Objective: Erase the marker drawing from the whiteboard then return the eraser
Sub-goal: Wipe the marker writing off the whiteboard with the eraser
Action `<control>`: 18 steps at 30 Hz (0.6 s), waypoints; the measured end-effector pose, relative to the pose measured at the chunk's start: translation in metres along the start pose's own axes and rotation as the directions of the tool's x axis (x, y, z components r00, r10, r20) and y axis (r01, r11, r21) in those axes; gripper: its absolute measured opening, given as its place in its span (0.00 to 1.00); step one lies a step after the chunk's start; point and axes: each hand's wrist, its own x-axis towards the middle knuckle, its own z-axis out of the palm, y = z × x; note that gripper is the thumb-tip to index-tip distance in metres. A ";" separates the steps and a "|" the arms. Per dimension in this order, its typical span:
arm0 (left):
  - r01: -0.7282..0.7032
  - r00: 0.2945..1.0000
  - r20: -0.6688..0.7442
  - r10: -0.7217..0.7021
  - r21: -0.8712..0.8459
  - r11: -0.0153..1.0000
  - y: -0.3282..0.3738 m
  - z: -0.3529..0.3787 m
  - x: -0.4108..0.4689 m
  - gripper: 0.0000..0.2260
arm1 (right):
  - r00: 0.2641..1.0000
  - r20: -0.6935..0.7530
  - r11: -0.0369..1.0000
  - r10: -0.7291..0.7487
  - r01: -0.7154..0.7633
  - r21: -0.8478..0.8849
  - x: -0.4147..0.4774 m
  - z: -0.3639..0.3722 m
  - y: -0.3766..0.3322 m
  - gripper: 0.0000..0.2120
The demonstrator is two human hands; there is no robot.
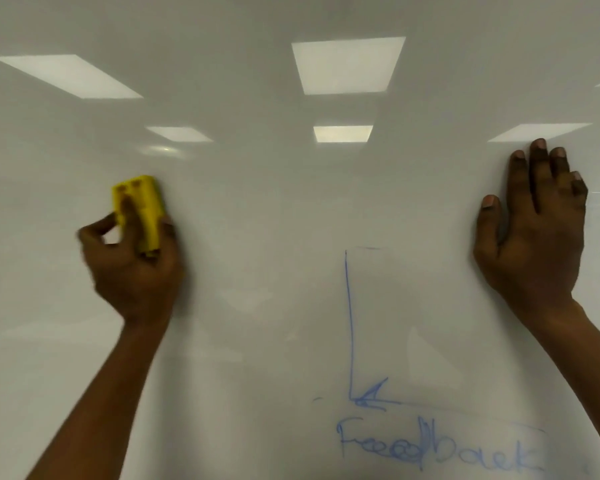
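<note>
The glossy whiteboard (257, 209) fills the whole view. My left hand (136, 261) grips a yellow eraser (142, 206) and holds it against the board at the left; both look motion-blurred. What is left of the blue marker drawing (350, 323) is a tall vertical line, an arrowhead at its foot, a faint line running right, and the word "Feedback" (437, 448) near the bottom edge. The eraser is well to the left of the marks. My right hand (534, 230) lies flat on the board at the right, fingers up and slightly apart, holding nothing.
Ceiling light panels reflect in the board as bright patches (347, 64) across its upper half. Faint smears (250, 299) show in the middle of the board. No tray, ledge or board edge is in view.
</note>
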 end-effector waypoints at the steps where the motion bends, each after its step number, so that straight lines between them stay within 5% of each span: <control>1: -0.101 0.994 0.034 0.101 -0.012 0.995 0.016 0.003 -0.018 0.22 | 1.000 0.001 1.000 -0.001 0.001 -0.003 0.000 0.000 0.000 0.28; 3: -0.374 0.917 0.129 0.377 -0.050 0.926 0.047 0.011 -0.054 0.23 | 1.000 0.003 1.000 0.001 -0.001 -0.003 0.000 -0.002 -0.001 0.28; 6: -0.694 0.684 0.190 0.704 -0.128 0.709 0.075 0.018 -0.072 0.23 | 1.000 0.016 1.000 0.001 -0.001 -0.005 0.001 -0.005 -0.001 0.28; 7: -0.698 0.682 0.183 0.708 -0.125 0.705 0.075 0.019 -0.065 0.23 | 1.000 0.021 1.000 -0.002 0.002 -0.003 0.001 -0.006 0.000 0.28; 8: -0.623 0.756 0.170 0.632 -0.109 0.775 0.071 0.020 -0.054 0.23 | 1.000 0.025 1.000 -0.003 0.003 0.000 0.001 -0.007 -0.001 0.28; 10: -0.212 0.972 0.088 0.220 -0.091 0.973 0.063 0.025 -0.023 0.28 | 0.999 0.032 1.000 0.000 0.000 -0.002 0.002 -0.008 -0.002 0.28; 12: 0.091 0.996 -0.007 -0.091 -0.074 0.993 0.064 0.030 0.000 0.28 | 0.999 0.036 1.000 0.004 -0.003 -0.012 0.002 -0.008 -0.004 0.28; 15: 0.041 0.999 -0.027 -0.041 -0.015 0.999 0.092 0.034 -0.018 0.24 | 0.999 0.037 1.000 0.015 -0.014 -0.024 0.001 -0.005 -0.006 0.27; 17: -0.192 0.979 0.051 0.197 -0.096 0.977 0.119 0.034 -0.061 0.22 | 0.999 0.039 1.000 0.022 -0.021 -0.020 0.001 -0.005 -0.007 0.27; 18: -0.399 0.906 0.102 0.412 -0.121 0.909 0.129 0.034 -0.089 0.21 | 0.999 0.041 1.000 0.022 -0.021 -0.011 0.001 -0.005 -0.006 0.26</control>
